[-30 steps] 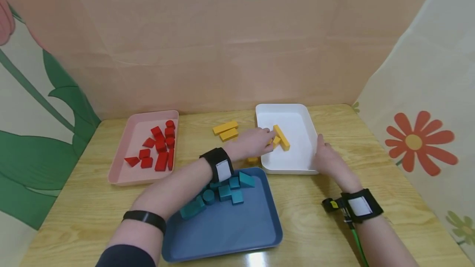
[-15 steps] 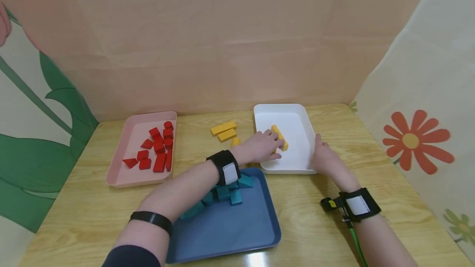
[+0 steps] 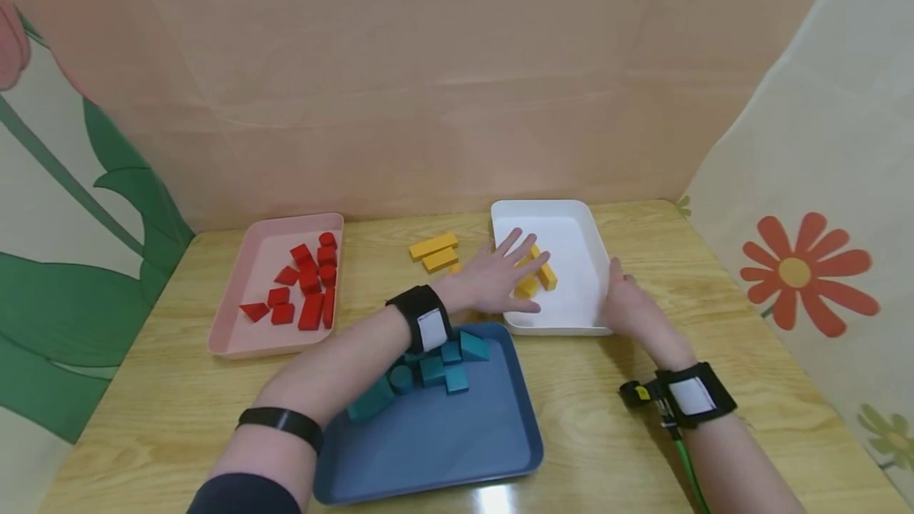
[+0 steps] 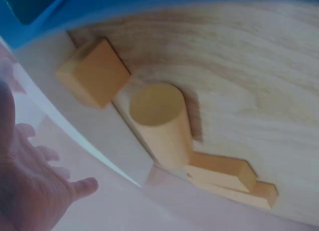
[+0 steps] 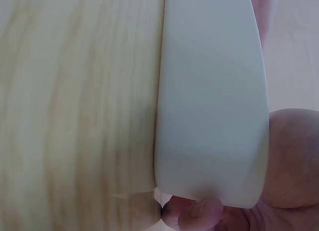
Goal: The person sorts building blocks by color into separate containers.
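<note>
My left hand, fingers spread wide, hovers over the left rim of the white tray. Beneath those fingers lie a yellow bar and a smaller yellow block, partly covered. At the tray's right front corner, my right hand grips the rim; the right wrist view has its fingertips curled at the corner. Outside the tray, the left wrist view takes in a yellow cube, a yellow cylinder and two stacked-looking yellow bars on the wooden table.
A pink tray of red blocks stands at the left. Nearer me is a blue tray with several teal blocks, my left forearm crossing above it. Two yellow bars lie between the far trays. A papered wall rises behind.
The left hand's fingers, earlier gathered at the yellow blocks in the white tray, have let go and spread apart above them. My right hand stays at the tray's corner.
</note>
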`<move>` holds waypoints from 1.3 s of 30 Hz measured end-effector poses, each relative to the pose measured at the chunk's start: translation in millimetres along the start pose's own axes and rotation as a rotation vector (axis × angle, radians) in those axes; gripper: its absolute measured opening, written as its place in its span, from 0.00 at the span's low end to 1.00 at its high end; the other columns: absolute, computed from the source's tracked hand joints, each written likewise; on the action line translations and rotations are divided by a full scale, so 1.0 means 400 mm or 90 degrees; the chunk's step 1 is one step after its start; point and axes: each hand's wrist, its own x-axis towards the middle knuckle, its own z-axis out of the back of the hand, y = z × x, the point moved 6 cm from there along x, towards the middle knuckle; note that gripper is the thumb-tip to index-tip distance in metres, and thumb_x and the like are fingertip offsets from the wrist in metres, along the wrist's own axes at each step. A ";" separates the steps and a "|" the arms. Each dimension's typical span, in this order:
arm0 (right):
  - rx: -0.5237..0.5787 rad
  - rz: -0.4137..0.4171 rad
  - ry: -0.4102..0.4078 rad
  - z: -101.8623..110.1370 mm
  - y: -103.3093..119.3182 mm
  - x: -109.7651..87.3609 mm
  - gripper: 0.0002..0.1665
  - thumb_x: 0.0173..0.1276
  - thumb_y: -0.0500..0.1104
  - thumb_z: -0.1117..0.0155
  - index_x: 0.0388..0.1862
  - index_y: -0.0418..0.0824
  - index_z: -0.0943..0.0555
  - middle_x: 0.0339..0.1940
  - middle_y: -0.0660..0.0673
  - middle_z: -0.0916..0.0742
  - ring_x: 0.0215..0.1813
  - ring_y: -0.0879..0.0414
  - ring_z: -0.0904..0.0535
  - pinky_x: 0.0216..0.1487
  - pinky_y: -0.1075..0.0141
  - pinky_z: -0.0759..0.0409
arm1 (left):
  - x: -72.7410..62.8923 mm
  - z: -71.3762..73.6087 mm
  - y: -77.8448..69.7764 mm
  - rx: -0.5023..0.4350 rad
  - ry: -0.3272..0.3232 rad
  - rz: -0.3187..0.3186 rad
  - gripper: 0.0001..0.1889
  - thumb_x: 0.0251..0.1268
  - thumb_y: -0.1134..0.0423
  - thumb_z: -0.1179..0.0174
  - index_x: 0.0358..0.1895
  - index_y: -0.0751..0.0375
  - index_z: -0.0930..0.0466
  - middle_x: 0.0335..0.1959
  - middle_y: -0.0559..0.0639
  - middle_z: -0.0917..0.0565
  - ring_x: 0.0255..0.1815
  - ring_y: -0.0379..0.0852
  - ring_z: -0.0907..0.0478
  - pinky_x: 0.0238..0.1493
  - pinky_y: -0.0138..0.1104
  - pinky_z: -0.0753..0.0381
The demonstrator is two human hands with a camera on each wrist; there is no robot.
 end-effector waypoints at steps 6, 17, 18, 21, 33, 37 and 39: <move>-0.007 0.003 -0.003 -0.001 -0.004 0.004 0.47 0.59 0.35 0.52 0.64 0.23 0.70 0.54 0.15 0.42 0.39 0.39 0.32 0.30 0.57 0.29 | -0.023 0.000 0.028 -0.035 0.012 0.019 0.46 0.49 0.25 0.67 0.68 0.39 0.72 0.69 0.48 0.74 0.67 0.50 0.80 0.62 0.54 0.59; 0.002 0.013 -0.008 0.001 -0.006 0.002 0.49 0.58 0.35 0.50 0.64 0.23 0.71 0.54 0.14 0.42 0.38 0.39 0.31 0.27 0.60 0.30 | -0.069 -0.007 0.063 -0.028 0.027 0.035 0.49 0.46 0.23 0.69 0.69 0.43 0.72 0.69 0.49 0.70 0.68 0.53 0.76 0.61 0.56 0.57; 0.003 0.012 -0.006 0.001 -0.007 0.001 0.49 0.58 0.35 0.50 0.64 0.24 0.71 0.54 0.14 0.42 0.39 0.39 0.31 0.28 0.59 0.30 | -0.072 -0.010 0.066 -0.029 0.031 0.039 0.49 0.45 0.22 0.71 0.69 0.43 0.72 0.70 0.49 0.69 0.67 0.53 0.76 0.61 0.55 0.57; 0.003 0.008 -0.003 -0.002 -0.010 0.001 0.48 0.59 0.36 0.51 0.64 0.24 0.72 0.55 0.14 0.43 0.40 0.38 0.32 0.29 0.58 0.29 | -0.081 -0.018 0.076 -0.043 0.037 0.048 0.49 0.45 0.22 0.74 0.69 0.44 0.72 0.70 0.49 0.68 0.68 0.51 0.76 0.61 0.54 0.59; 0.003 0.010 -0.003 -0.002 -0.015 0.008 0.46 0.61 0.36 0.54 0.64 0.24 0.71 0.55 0.14 0.43 0.39 0.39 0.32 0.27 0.60 0.30 | -0.107 -0.041 0.096 -0.047 0.071 0.046 0.50 0.49 0.24 0.71 0.70 0.54 0.65 0.70 0.49 0.61 0.69 0.52 0.71 0.63 0.51 0.60; -0.001 0.014 -0.002 -0.005 -0.013 0.008 0.46 0.61 0.36 0.53 0.64 0.24 0.71 0.55 0.14 0.43 0.38 0.39 0.32 0.26 0.61 0.30 | -0.105 -0.057 0.089 -0.030 0.096 0.046 0.51 0.46 0.22 0.72 0.70 0.53 0.59 0.69 0.48 0.51 0.69 0.52 0.62 0.62 0.51 0.58; 0.000 0.013 0.002 -0.007 -0.011 0.008 0.47 0.61 0.36 0.53 0.64 0.24 0.72 0.55 0.14 0.43 0.38 0.39 0.32 0.27 0.60 0.30 | -0.103 -0.066 0.082 -0.015 0.105 0.038 0.49 0.48 0.23 0.71 0.69 0.52 0.55 0.68 0.48 0.45 0.68 0.51 0.55 0.62 0.51 0.55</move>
